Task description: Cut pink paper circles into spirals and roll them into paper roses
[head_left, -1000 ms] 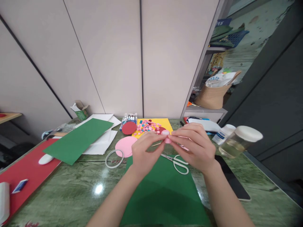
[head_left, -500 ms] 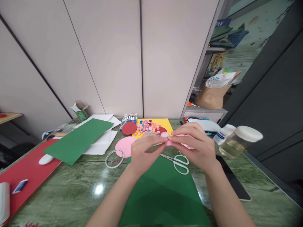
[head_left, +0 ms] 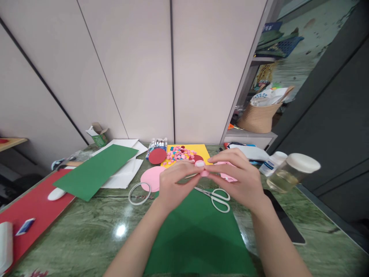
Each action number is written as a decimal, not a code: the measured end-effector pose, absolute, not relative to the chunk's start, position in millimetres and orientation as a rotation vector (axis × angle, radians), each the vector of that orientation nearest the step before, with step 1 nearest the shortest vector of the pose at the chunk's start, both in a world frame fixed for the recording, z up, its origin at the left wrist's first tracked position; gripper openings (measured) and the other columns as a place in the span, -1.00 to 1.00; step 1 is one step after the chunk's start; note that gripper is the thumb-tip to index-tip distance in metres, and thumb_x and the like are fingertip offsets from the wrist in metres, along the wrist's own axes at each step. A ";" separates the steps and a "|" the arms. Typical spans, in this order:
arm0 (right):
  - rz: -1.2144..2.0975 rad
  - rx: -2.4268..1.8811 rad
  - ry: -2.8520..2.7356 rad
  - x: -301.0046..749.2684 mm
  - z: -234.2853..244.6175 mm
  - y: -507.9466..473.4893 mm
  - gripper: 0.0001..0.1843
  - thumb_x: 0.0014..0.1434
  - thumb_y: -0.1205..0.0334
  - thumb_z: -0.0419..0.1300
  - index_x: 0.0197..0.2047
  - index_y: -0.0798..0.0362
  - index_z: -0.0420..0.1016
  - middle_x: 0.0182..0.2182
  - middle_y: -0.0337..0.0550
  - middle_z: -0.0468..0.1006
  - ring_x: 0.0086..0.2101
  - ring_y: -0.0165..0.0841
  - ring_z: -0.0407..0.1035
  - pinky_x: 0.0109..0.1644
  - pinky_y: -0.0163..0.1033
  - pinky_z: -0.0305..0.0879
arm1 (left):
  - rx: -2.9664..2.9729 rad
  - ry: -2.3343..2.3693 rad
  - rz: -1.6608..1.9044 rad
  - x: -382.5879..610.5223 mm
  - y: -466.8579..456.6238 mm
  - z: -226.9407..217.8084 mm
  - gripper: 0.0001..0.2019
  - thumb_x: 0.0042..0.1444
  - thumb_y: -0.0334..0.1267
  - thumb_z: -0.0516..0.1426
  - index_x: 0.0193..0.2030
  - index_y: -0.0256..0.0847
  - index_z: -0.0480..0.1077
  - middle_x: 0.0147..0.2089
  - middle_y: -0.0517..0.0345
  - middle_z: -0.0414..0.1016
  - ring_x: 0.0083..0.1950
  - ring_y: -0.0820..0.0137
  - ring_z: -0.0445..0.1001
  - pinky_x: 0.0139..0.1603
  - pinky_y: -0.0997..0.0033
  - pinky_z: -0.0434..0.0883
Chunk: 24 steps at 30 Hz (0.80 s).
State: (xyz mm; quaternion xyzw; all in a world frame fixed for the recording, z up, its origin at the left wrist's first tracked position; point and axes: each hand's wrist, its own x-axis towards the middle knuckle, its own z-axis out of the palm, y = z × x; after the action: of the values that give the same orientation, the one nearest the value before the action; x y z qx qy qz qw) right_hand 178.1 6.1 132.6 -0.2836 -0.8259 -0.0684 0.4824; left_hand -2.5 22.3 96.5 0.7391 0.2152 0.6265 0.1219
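Note:
Between the fingertips of both hands is a small pink piece [head_left: 204, 173], possibly paper, with a paler rounded top; its full shape is hidden by the fingers. My left hand [head_left: 176, 184] pinches it from the left with thumb and fingers. My right hand [head_left: 238, 177] grips its right side, thumb below and fingers above. Both hands are over the far end of a green sheet [head_left: 198, 238]. White-handled scissors [head_left: 220, 200] lie below my right hand, blades pointing left. Pink paper circles [head_left: 151, 177] and a white ring [head_left: 139, 193] lie left of my left hand.
Behind the hands, a yellow sheet [head_left: 201, 151] carries small coloured pieces [head_left: 179, 154], with a red circle [head_left: 157, 156] beside them. On the right are a phone-like black slab [head_left: 284, 219], a lidded jar [head_left: 291, 175] and a white bottle [head_left: 272, 163]. Another green sheet [head_left: 96, 171] lies left.
Both hands stay in nearly the same place. The pink piece and my right fingertips have shifted slightly left, and more of the pink material behind my right hand shows.

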 end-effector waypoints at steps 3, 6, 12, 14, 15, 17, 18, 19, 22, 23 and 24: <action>0.132 -0.765 -1.987 180.3 135.6 5.4 -0.77 0.04 0.30 0.25 -0.18 -0.04 0.47 -0.24 -0.17 0.52 -0.19 -0.31 0.37 -0.11 -0.16 0.28 | 2.180 0.590 1.769 -3.6 23.1 98.9 -0.77 -0.07 -0.46 0.21 -0.24 -0.15 0.50 -0.31 0.12 0.58 -0.28 0.41 0.52 -0.19 0.36 0.49; 0.443 -0.863 -1.906 182.3 138.3 3.8 -0.82 0.08 0.27 0.21 -0.18 -0.02 0.44 -0.27 -0.18 0.51 -0.22 -0.33 0.38 -0.15 -0.21 0.30 | 2.229 0.486 1.713 -3.3 22.7 102.8 -0.75 -0.07 -0.48 0.21 -0.22 -0.15 0.50 -0.31 0.13 0.59 -0.29 0.42 0.52 -0.20 0.38 0.49; 0.876 -0.767 -1.820 181.0 138.0 5.0 -0.89 0.04 0.35 0.23 -0.31 0.01 0.45 -0.36 -0.21 0.49 -0.29 -0.37 0.38 -0.21 -0.26 0.29 | 2.089 0.364 1.579 -1.7 20.8 102.6 -0.73 -0.10 -0.53 0.22 -0.23 -0.16 0.51 -0.29 0.08 0.59 -0.27 0.40 0.52 -0.16 0.33 0.49; 0.960 -0.729 -1.800 180.0 136.8 6.6 -0.90 0.03 0.35 0.24 -0.32 0.01 0.47 -0.38 -0.21 0.50 -0.31 -0.38 0.38 -0.22 -0.26 0.29 | 2.018 0.359 1.531 -2.5 20.7 101.5 -0.71 -0.11 -0.53 0.22 -0.22 -0.14 0.51 -0.27 0.10 0.58 -0.27 0.40 0.52 -0.16 0.32 0.48; 0.987 -0.719 -1.791 179.6 136.2 7.3 -0.91 0.03 0.35 0.25 -0.33 0.02 0.48 -0.39 -0.21 0.50 -0.32 -0.38 0.38 -0.23 -0.26 0.29 | 2.001 0.358 1.509 -3.0 20.7 101.2 -0.70 -0.11 -0.53 0.23 -0.22 -0.13 0.51 -0.27 0.11 0.58 -0.27 0.41 0.52 -0.16 0.31 0.48; 1.015 -0.713 -1.772 179.4 135.6 8.2 -0.91 0.02 0.35 0.25 -0.34 0.02 0.49 -0.40 -0.20 0.51 -0.34 -0.39 0.38 -0.24 -0.26 0.29 | 1.997 0.351 1.484 -3.8 20.8 101.6 -0.71 -0.11 -0.52 0.23 -0.23 -0.12 0.52 -0.28 0.12 0.58 -0.28 0.41 0.52 -0.15 0.29 0.48; 1.025 -0.712 -1.767 179.6 135.5 8.5 -0.91 0.02 0.36 0.25 -0.34 0.02 0.50 -0.40 -0.20 0.51 -0.34 -0.39 0.37 -0.24 -0.26 0.28 | 2.002 0.347 1.475 -4.1 20.9 102.0 -0.71 -0.11 -0.52 0.23 -0.23 -0.12 0.52 -0.28 0.11 0.58 -0.28 0.41 0.52 -0.15 0.29 0.48; 1.038 -0.705 -1.769 179.9 135.5 8.8 -0.91 0.03 0.36 0.25 -0.33 0.02 0.51 -0.39 -0.19 0.51 -0.33 -0.39 0.37 -0.24 -0.25 0.28 | 2.007 0.340 1.471 -4.2 20.8 102.6 -0.72 -0.11 -0.51 0.23 -0.24 -0.12 0.52 -0.28 0.11 0.59 -0.28 0.41 0.52 -0.15 0.29 0.48; 1.085 -0.654 -1.778 180.7 136.2 9.0 -0.88 0.02 0.35 0.27 -0.30 0.03 0.52 -0.37 -0.16 0.52 -0.30 -0.36 0.37 -0.21 -0.23 0.28 | 2.012 0.333 1.477 -4.1 20.3 104.1 -0.73 -0.10 -0.50 0.23 -0.24 -0.13 0.52 -0.26 0.09 0.59 -0.29 0.41 0.52 -0.17 0.29 0.48; 1.099 -0.644 -1.776 180.8 136.5 9.0 -0.87 0.01 0.34 0.27 -0.30 0.03 0.52 -0.36 -0.16 0.53 -0.30 -0.36 0.37 -0.20 -0.22 0.28 | 2.012 0.335 1.480 -4.0 20.0 104.4 -0.74 -0.10 -0.50 0.23 -0.24 -0.13 0.52 -0.25 0.09 0.59 -0.29 0.41 0.52 -0.17 0.30 0.48; 1.110 -0.642 -1.768 180.6 136.7 9.0 -0.88 0.01 0.34 0.28 -0.30 0.03 0.52 -0.37 -0.16 0.53 -0.30 -0.36 0.37 -0.21 -0.22 0.29 | 2.011 0.337 1.484 -3.8 19.8 104.5 -0.74 -0.10 -0.49 0.23 -0.24 -0.13 0.52 -0.26 0.09 0.59 -0.30 0.41 0.52 -0.18 0.30 0.48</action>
State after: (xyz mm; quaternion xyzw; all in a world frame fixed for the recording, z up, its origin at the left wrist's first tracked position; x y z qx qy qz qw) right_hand 180.6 9.0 136.7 -0.2607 -0.7186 0.4511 0.4606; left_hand -3.8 19.8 104.5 0.7595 0.1274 0.5603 0.3048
